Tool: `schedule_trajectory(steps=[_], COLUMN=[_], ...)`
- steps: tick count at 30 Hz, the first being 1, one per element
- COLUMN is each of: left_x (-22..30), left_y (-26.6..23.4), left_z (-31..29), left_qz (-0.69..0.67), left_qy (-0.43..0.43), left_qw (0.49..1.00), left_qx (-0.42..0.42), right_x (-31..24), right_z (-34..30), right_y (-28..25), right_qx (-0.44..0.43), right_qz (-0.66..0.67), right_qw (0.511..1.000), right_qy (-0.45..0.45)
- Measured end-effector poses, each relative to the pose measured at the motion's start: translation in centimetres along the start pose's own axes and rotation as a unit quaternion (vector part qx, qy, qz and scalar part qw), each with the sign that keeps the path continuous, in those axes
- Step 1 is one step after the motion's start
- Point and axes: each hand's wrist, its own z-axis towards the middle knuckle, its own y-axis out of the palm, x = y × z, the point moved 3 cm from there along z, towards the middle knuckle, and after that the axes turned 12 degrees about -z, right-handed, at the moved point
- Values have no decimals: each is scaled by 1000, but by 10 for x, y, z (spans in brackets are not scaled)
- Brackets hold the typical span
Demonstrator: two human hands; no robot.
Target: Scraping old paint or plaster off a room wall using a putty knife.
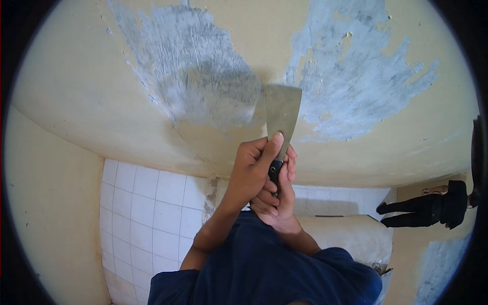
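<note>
A putty knife (282, 109) with a wide metal blade and a black handle points up and away from me, in both my hands. My left hand (250, 170) is closed around the lower blade and handle, its thumb pressed on the metal. Around the handle from the right and below wraps my right hand (283, 201), its fingers curled. The blade's broad edge is in front of a yellowish wall (264, 30); I cannot tell whether it touches. Bare bluish-grey patches show on either side of the blade, a left patch (198, 66) and a right patch (356, 76).
White floor tiles (147, 203) lie below at the left, beside another yellowish wall (51, 203). At the far right stands a person (432, 206) in dark clothes. A pale ledge or low wall (345, 236) is at my right, near another scraped patch (439, 269).
</note>
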Motion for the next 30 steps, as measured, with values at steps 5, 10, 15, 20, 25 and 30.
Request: schedule_trajectory(steps=[5,10,15,20,25,30], left_x=[18,14,21,-2,13,-1], left_y=[11,6,7,0,5,1], left_z=[-4,6,5,1,6,2], left_qz=[-90,-9,-60,-69,-85,-86], left_qy=[4,-32,2,-11,10,0], left_qw=[995,999,998,997,996,995], left_qx=[-35,5,-23,-16,-40,-43], right_x=[-11,-3,-14,0,-15,-2], right_z=[-5,0,8,-5,1,-7], right_y=[34,-3,26,4,29,10], right_qx=[-7,44,6,78,87,27], right_qz=[-29,75,-67,-55,-89,-13], right_qw=[1000,995,998,995,992,997], right_qy=[1,-43,-15,-19,-24,-70])
